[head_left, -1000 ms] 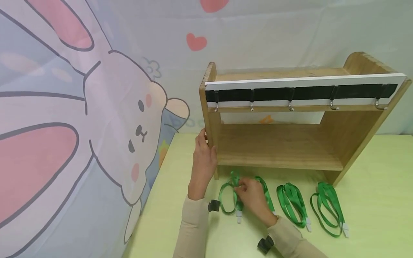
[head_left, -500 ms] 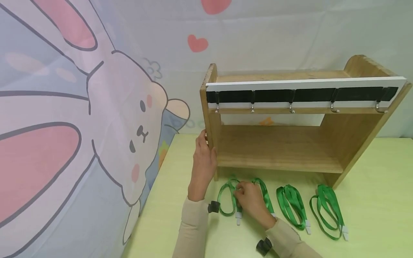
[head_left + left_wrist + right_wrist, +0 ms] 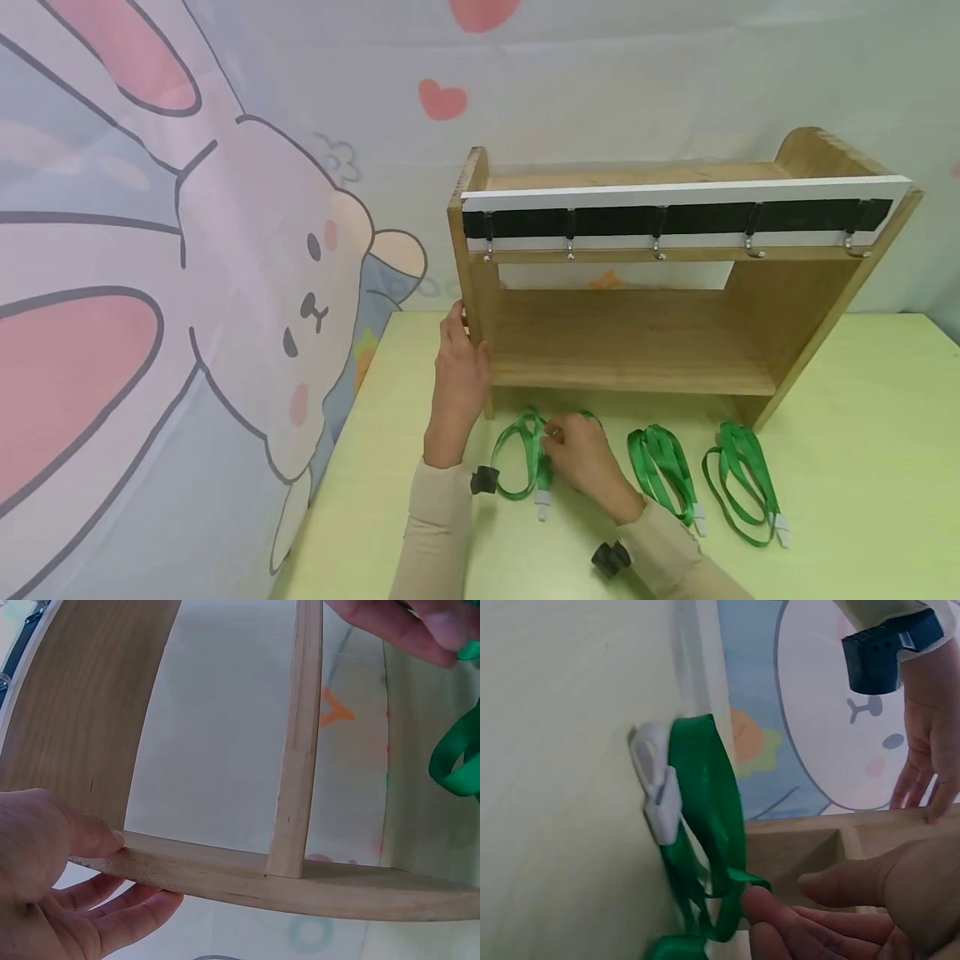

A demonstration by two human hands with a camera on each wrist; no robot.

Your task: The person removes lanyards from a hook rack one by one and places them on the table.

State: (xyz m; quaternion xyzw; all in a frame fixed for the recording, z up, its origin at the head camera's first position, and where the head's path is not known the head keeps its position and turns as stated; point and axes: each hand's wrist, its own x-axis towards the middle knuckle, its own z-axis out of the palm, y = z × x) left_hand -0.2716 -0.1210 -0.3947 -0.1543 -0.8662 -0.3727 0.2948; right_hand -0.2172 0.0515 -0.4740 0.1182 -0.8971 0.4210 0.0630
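My left hand [image 3: 459, 379] grips the left side panel of a wooden shelf [image 3: 630, 337]. In the left wrist view its thumb lies on one face of the panel [image 3: 217, 870] and the fingers on the other. My right hand [image 3: 588, 458] is low over the table, beside the leftmost green lanyard [image 3: 512, 493]. In the right wrist view, thumb and index finger stand apart, and a strap of that lanyard [image 3: 712, 802] lies by the index fingertip. Its white plastic clip [image 3: 542, 504] points toward me. Another green lanyard [image 3: 588, 414] is mostly hidden behind the right hand.
Two more green lanyards [image 3: 660, 475] [image 3: 742, 483] lie to the right on the pale table [image 3: 870, 467]. Along the shelf's top front runs a white board with a black strip [image 3: 615, 222] and several metal hooks [image 3: 658, 247]. A cartoon-printed cloth [image 3: 247, 333] covers the wall at left and behind.
The right fingers have loosened from the leftmost lanyard, whose raised strap has settled lower. My left hand keeps its grip on the shelf. The head view has shifted slightly.
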